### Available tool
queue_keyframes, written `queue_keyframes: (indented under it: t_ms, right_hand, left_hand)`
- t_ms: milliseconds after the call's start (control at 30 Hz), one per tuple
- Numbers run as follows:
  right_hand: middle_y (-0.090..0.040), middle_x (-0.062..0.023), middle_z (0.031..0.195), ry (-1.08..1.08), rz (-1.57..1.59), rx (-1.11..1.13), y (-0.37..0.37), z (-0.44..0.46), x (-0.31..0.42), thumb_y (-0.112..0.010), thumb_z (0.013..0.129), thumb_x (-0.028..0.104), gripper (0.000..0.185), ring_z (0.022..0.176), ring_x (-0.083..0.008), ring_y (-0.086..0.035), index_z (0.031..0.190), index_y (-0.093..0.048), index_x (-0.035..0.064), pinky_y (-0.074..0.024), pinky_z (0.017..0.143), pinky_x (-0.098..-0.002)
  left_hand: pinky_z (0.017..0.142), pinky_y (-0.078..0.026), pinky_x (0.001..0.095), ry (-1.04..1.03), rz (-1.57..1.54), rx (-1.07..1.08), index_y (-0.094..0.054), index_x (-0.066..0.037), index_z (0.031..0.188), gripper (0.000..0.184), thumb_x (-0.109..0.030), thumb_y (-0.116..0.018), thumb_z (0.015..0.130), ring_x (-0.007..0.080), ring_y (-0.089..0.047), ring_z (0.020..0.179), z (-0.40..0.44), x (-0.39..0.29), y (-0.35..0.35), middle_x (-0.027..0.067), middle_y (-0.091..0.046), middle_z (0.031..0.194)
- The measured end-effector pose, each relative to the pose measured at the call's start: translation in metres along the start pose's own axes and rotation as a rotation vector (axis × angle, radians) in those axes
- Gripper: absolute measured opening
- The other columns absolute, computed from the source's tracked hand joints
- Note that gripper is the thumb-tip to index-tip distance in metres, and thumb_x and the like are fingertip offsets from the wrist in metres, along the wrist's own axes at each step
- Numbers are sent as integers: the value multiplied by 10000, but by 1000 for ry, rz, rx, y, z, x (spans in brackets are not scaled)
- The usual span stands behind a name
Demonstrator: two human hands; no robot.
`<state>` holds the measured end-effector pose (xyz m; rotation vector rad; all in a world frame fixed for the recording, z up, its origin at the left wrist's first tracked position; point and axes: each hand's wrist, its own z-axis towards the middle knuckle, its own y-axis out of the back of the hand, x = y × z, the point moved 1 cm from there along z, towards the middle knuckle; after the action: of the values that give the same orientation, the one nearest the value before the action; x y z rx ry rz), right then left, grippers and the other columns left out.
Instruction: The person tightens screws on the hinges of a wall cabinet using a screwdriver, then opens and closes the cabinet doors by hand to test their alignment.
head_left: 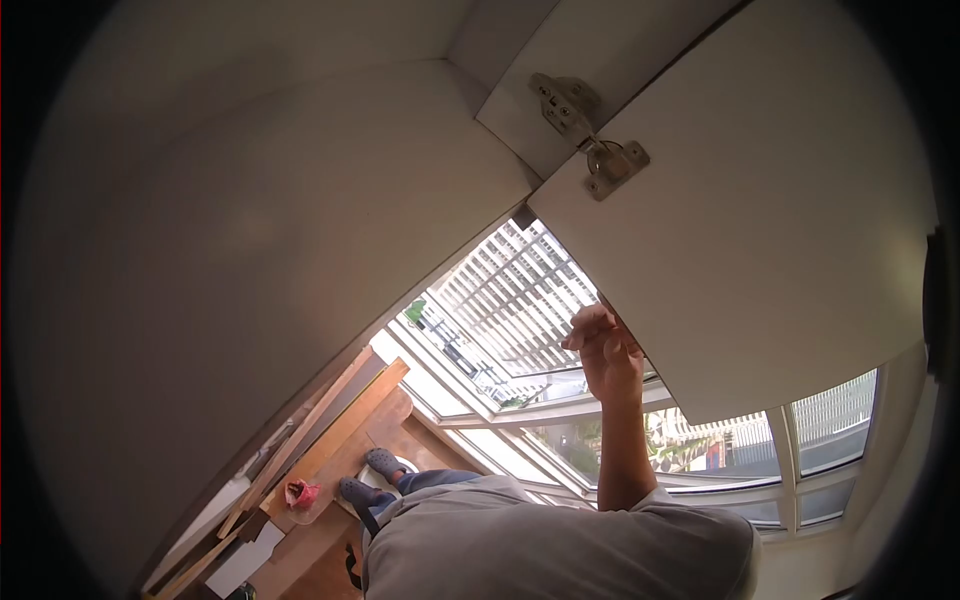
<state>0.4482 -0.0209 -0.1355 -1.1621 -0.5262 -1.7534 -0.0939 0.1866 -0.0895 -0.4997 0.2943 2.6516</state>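
Note:
My right hand (606, 350) is raised beside the lower left edge of a pale cabinet door (770, 230), which hides part of it. Its fingers are bent and drawn together; what they hold, if anything, is too hard to make out. A metal hinge (615, 170) joins this door to the cabinet frame (540, 110). My left hand does not show.
A large pale panel (300, 220) fills the left side. Windows (560, 400) lie beyond my hand. Below left are my feet in grey clogs (385, 463), wooden boards (345, 425) and a pink item (300, 494) in a clear container. A dark object (936, 300) sits at the right edge.

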Motion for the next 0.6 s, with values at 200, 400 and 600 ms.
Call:
queue_keyframes:
  t_ms: [200, 400, 600]
  right_hand:
    - [-662, -255, 1075, -325, 728, 167, 37, -47, 38, -517, 1001, 497, 626, 841, -303, -648, 1318, -574, -40, -581, 724, -394]
    - [-627, -287, 1158, -332, 901, 362, 52, -67, 44, -505, 1013, 469, 576, 940, -341, -632, 1329, -594, -4, -577, 763, -425]
    - [-564, -171, 874, -323, 1019, 432, 28, -78, 44, -452, 1045, 467, 496, 750, -246, -559, 992, -613, 0, -539, 595, -350]
  left_hand:
    - [800, -609, 334, -232, 792, 307, -637, -226, 1339, 373, -159, -636, 971, 174, -729, 1021, -27, 90, 20, -16, -708, 1259]
    - [806, -566, 313, 445, 39, 151, -772, -101, 1115, 289, -326, -665, 968, 166, -712, 1004, -14, 20, 1, 48, -751, 1127]
    - [848, -546, 326, 598, -145, 120, -765, -48, 1064, 413, -437, -726, 930, 181, -695, 975, -8, 3, 1, 89, -736, 1070]
